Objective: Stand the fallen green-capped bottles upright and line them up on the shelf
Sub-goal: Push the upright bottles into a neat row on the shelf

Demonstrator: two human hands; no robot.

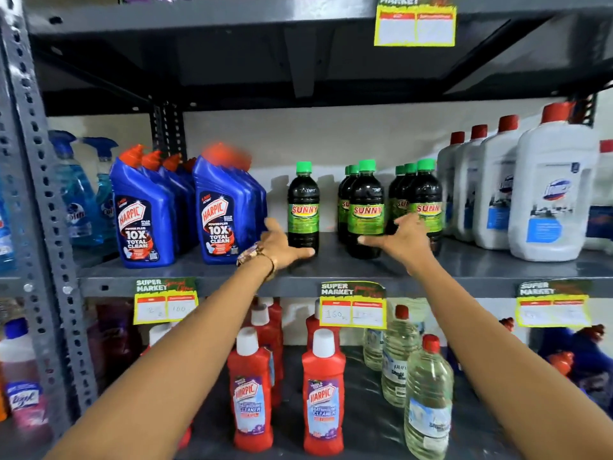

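I see my left hand open, fingers spread, fingertips touching the base of a lone upright Sunny bottle on the grey shelf. My right hand hangs open before two upright Sunny rows, gripping nothing.

Both arms outstretched, left hand and right hand spread wide

Seven green-capped bottles upright; four white jugs; two spray bottles; two hands.
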